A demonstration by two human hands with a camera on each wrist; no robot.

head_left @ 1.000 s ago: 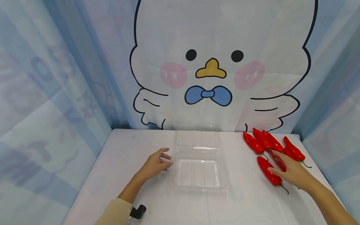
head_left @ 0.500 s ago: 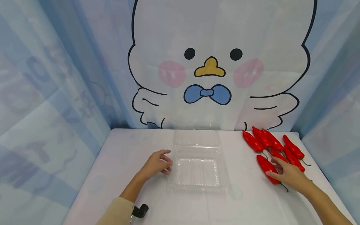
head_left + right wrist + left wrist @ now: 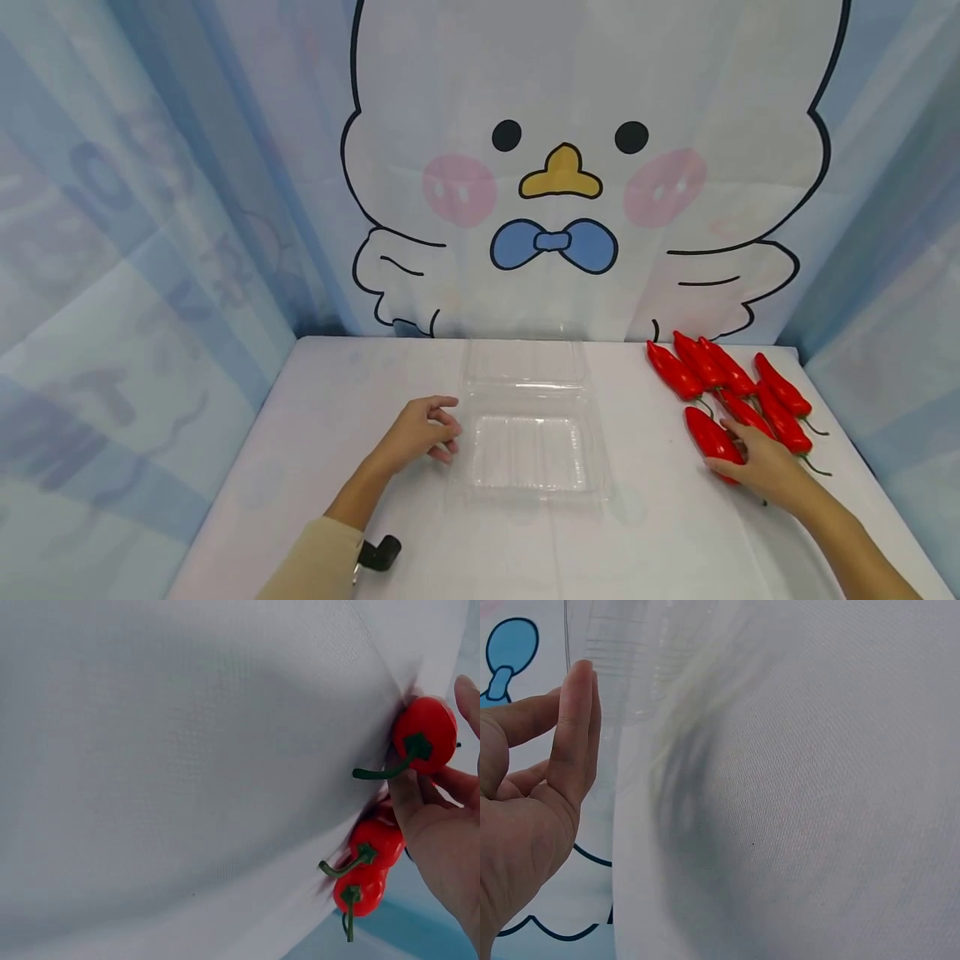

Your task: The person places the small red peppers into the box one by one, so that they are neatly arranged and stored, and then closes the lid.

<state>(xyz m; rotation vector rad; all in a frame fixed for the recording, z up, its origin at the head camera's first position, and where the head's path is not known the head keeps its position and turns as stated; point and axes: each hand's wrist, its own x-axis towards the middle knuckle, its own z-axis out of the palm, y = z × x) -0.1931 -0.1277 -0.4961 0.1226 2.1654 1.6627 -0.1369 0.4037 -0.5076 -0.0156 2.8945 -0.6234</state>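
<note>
My right hand (image 3: 772, 471) holds the nearest red chili pepper (image 3: 707, 429), thumb on its left side and fingers on its right. In the right wrist view this pepper's green stem (image 3: 386, 772) points back toward the camera, while my thumb (image 3: 469, 697) shows at the upper right. Several more red peppers (image 3: 675, 372) lie behind and to the right of that hand. A clear plastic clamshell box (image 3: 528, 454) lies with its lid (image 3: 525, 367) folded back, mid-table. Beside its left edge is my left hand (image 3: 412, 433), fingers relaxed, gripping nothing; whether it touches the box I cannot tell.
A white cloth covers the table (image 3: 585, 550). A curtain (image 3: 562, 75) with a cartoon bird hangs behind, and blue curtains (image 3: 135, 292) border the sides. A small black device (image 3: 381, 552) sits at my left wrist.
My right hand has shifted slightly left and closed around the nearest pepper, away from the peppers on the right. My left hand stays beside the box, its fingers moving only slightly.
</note>
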